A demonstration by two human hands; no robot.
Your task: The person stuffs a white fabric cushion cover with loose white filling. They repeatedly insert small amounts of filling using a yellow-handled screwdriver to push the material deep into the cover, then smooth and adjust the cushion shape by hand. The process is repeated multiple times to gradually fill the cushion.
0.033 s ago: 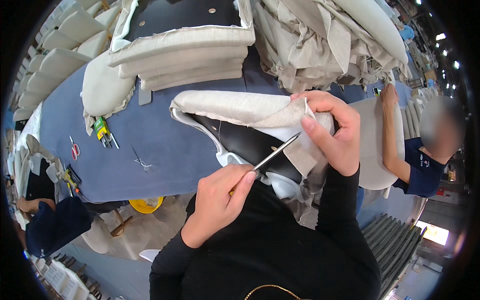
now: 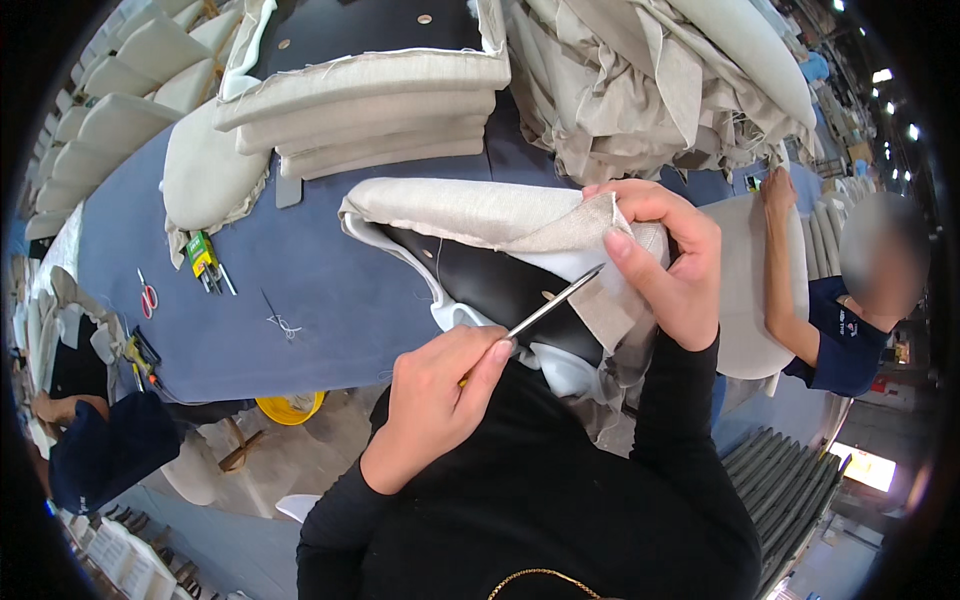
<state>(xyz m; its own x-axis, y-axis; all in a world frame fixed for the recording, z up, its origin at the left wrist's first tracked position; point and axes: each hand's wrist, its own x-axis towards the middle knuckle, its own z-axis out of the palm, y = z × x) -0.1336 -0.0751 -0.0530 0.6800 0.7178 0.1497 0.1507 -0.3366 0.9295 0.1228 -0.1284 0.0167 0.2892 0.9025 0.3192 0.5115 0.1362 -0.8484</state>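
My left hand (image 2: 435, 400) is closed round a pointed steel tool (image 2: 555, 302), an awl or a screwdriver; the fist covers most of its handle. The shaft slants up to the right, its tip close to my right thumb. My right hand (image 2: 668, 255) pinches the beige fabric cover (image 2: 480, 208) at the right end of a padded chair panel (image 2: 470, 275). That panel leans at the table's near edge, its black underside towards me. White padding (image 2: 570, 372) and loose fabric hang out along its lower side.
On the blue-grey table (image 2: 330, 340) lie scissors (image 2: 148, 297), a green-yellow box (image 2: 204, 262), a threaded needle (image 2: 280, 318) and a phone (image 2: 289, 190). Behind stand stacked padded panels (image 2: 370, 120) and a fabric heap (image 2: 640, 90). Co-workers are at right (image 2: 845, 330) and left (image 2: 115, 455).
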